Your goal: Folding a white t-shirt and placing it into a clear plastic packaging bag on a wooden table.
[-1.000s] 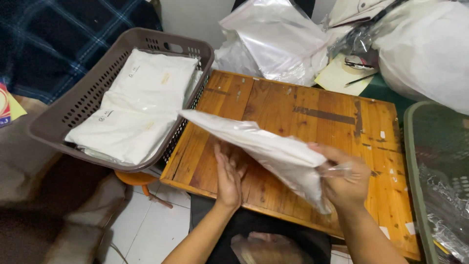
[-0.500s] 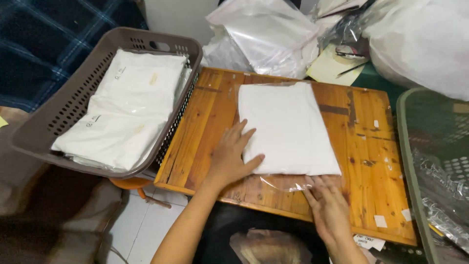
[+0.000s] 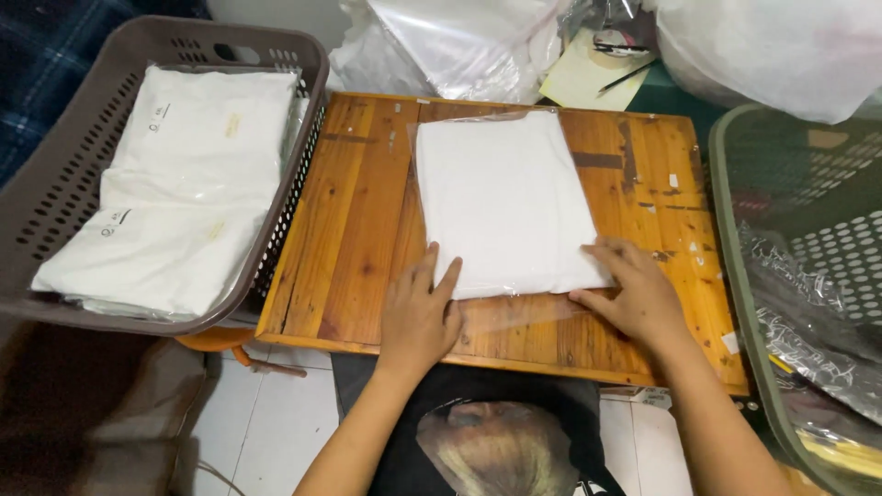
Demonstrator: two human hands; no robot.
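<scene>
Two hands lie flat on the wooden counter [image 3: 367,239], both at the near end of a folded white garment in a clear plastic bag [image 3: 501,197]. The left hand [image 3: 420,312] has its fingers spread and its fingertips over the near left corner of the bag. The right hand [image 3: 634,294] is also open and palm-down, pressing the near right corner, with its fingers pointing left along the edge. Neither hand pinches or grips anything.

The bagged garment sits in the middle of the counter, running from the far edge toward the person. The white fabric looks squared off and smooth inside the plastic. A stretch of empty clear plastic, the bag's open flap [image 3: 514,317], reaches past the fabric toward the near edge between the two hands. It lies flat and unfolded, so by the look of it the garment is already inside and smoothed, while closing that flap is not yet done.

To the left, touching the counter's side, a brown plastic basket [image 3: 55,193] holds several white bagged garments [image 3: 184,184] stacked flat. To the right stands a green perforated basket [image 3: 735,239] with crumpled clear plastic [image 3: 808,303] in it. At the far side lie loose plastic bags [image 3: 459,41] and a yellow paper sheet [image 3: 588,78].
</scene>
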